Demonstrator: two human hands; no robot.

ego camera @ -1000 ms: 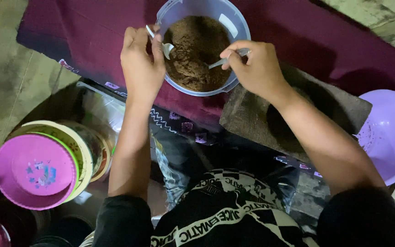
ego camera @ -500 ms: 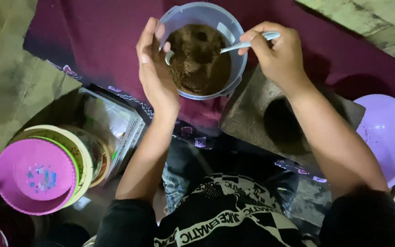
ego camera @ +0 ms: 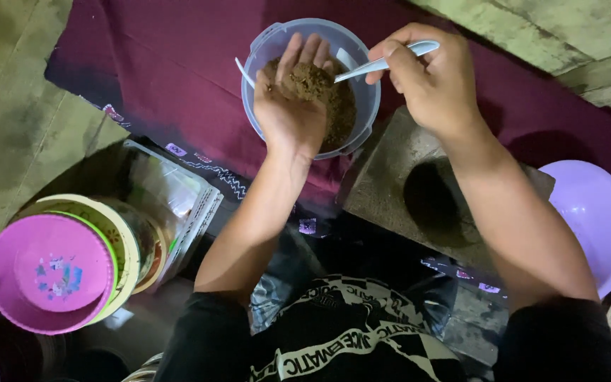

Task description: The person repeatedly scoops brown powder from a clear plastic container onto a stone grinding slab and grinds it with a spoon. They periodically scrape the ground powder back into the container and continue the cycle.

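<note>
While over blue tub [ego camera: 263, 49]: L hand [ego camera: 291, 106] fingers cupped w/ brown mix [ego camera: 310, 76], R hand [ego camera: 429, 81] fingers round white spoon [ego camera: 383, 64].

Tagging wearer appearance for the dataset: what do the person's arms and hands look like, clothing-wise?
Both hands are bare: no gloves, rings or watch visible on the left hand or the right hand. Forearms are uncovered up to short black sleeves near the elbows. The sleeves belong to a black top with white checkered bands and white lettering across the chest.
</note>
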